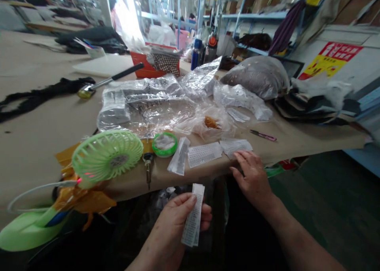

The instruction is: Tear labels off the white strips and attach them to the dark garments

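Observation:
My left hand (175, 223) is below the table's front edge and grips a narrow stack of white printed labels (194, 215), held upright. My right hand (252, 178) rests flat at the table edge, fingers apart, its fingertips touching a white printed label sheet (236, 146). Another label sheet (204, 154) lies just left of it, and a small clear packet of labels (179, 156) lies beside that.
A green desk fan (107, 154) stands at the front left on the brown table (35, 132). A green tape roll (164, 144), a key (147, 164), crumpled clear plastic bags (154, 103), a pink-handled cutter (263, 135), a black-handled tool (109, 79) and an orange box (145, 65) lie further back.

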